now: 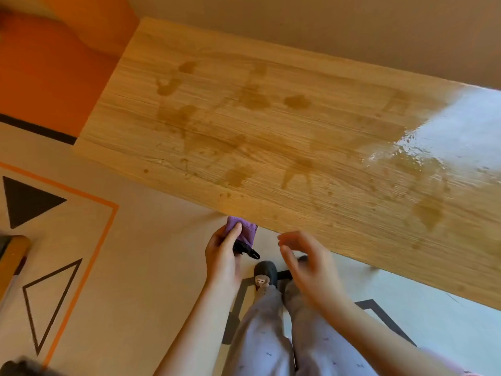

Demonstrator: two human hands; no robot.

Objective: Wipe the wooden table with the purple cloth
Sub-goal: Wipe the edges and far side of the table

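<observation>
1. The left hand (221, 252) is gripping the purple cloth (245, 230) just off the near edge of the wooden worktop (271, 164).
2. The right hand (309, 261) is hovering nearby, fingers relaxed, holding nothing.
3. Dark stains (252, 99) are showing across the worktop.

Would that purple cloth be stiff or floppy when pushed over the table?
Probably floppy: the purple cloth bunches and folds in the left hand. Likely light, since one hand's fingers hold it. It may drag on the damp-looking smears across the wooden table.

Long wooden table (284, 147), pale grain blotched with brown wet stains, purple cloth (245, 231) bunched just below its near edge
</observation>
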